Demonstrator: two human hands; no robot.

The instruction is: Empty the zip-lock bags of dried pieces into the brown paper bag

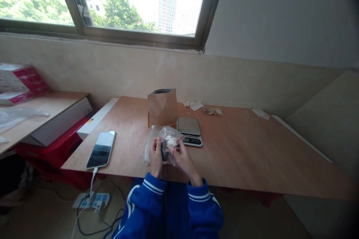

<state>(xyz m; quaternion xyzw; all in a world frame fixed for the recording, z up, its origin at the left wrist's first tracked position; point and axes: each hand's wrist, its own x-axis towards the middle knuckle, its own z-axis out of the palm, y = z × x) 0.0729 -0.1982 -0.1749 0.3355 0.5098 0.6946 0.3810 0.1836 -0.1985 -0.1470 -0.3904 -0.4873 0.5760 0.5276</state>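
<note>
My left hand [155,154] is closed on the side of a clear zip bag [171,132] with a red seal line. Between my hands is a dark, rounded object [164,151]; I cannot tell what it is. Whitish pieces [171,142] show through the plastic. My right hand [183,157] grips the bag by its red-lined edge, some of its fingers hidden by the plastic. More clear plastic [146,149] lies to the left of my left hand. Just beyond the bag stand an upright brown paper pouch [162,109], its top open, and a kitchen scale [189,127].
A phone [101,149] on a white cable lies at the table's left. Farther back are white scraps [196,105], a bag of tan pieces [212,111] and another pale scrap [260,114]. A power strip [98,199] with cables sits on the floor. The wooden table [252,149] stands by the wall.
</note>
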